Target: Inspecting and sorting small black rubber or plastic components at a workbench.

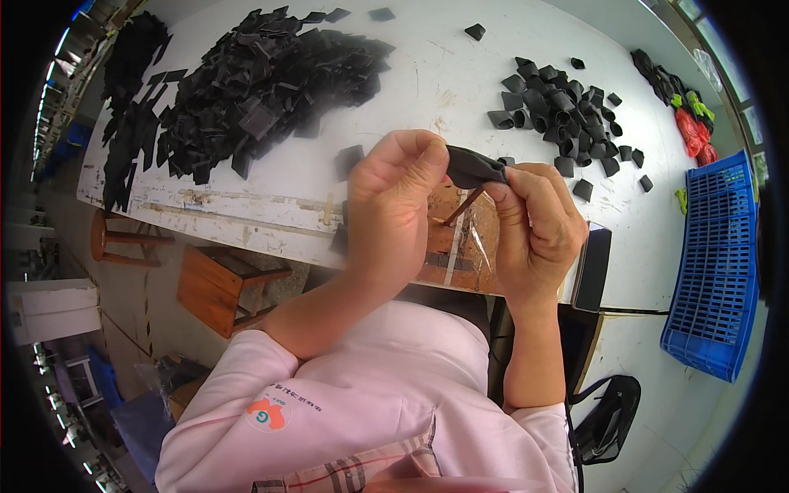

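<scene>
A small dark fabric piece is stretched between my hands above the table's front edge. My left hand pinches its left end between thumb and fingers. At its right end, my right hand grips with thumb and curled fingers. Below the piece, a thin brown stick slants down toward a brown board on the table; whether a hand touches the stick cannot be made out. To the right lies a loose heap of black fabric tubes, many standing with open ends.
A wide pile of flat black pieces covers the back left of the white table. Blue plastic crate at the far right, red bag behind it. Wooden stool at left; black bag at lower right.
</scene>
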Tool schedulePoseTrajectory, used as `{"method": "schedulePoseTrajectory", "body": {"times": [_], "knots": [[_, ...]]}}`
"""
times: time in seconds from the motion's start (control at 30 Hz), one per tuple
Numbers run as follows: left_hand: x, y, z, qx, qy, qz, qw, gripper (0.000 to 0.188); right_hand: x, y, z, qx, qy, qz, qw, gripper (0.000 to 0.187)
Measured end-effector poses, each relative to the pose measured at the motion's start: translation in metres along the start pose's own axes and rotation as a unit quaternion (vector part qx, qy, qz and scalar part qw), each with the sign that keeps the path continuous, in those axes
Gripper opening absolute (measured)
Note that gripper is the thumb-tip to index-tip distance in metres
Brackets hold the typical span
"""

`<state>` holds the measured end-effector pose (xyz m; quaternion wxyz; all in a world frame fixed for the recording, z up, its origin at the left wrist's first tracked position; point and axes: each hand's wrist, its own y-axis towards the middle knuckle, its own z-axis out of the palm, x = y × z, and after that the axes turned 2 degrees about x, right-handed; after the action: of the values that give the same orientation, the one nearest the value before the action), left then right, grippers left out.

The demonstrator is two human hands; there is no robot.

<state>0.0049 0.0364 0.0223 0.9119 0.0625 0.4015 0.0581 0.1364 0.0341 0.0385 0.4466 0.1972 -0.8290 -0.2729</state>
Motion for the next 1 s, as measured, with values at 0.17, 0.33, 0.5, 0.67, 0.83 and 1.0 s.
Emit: {"method": "schedulePoseTrajectory", "body": {"times": [0.17,0.33,0.5,0.67,0.83,1.0], "knots": [[0.002,-0.005,0.001,0.004,0.04,-0.006,0.999,0.008,-0.008,-0.004,0.002,0.001,0.075,0.022,0.997,0.005],[-0.005,0.007,0.007,0.053,0.171,0.091,0.98,0.011,-0.01,0.008,-0.012,0.082,0.151,0.112,0.979,0.006],[-0.01,0.014,-0.008,0.18,0.387,0.108,0.898,0.008,-0.019,0.005,-0.01,0.073,0.132,0.087,0.985,0.009],[0.009,0.002,-0.019,0.128,0.414,0.139,0.89,0.014,-0.018,-0.008,0.002,0.017,0.074,0.097,0.992,0.012],[0.026,0.014,-0.083,-0.06,0.577,0.188,0.792,0.019,-0.019,0.03,-0.02,0.04,0.407,0.19,0.892,0.017],[0.035,0.046,-0.168,-0.101,0.791,0.081,0.598,0.021,-0.037,0.02,-0.014,-0.183,0.184,0.311,0.914,0.029]]}}
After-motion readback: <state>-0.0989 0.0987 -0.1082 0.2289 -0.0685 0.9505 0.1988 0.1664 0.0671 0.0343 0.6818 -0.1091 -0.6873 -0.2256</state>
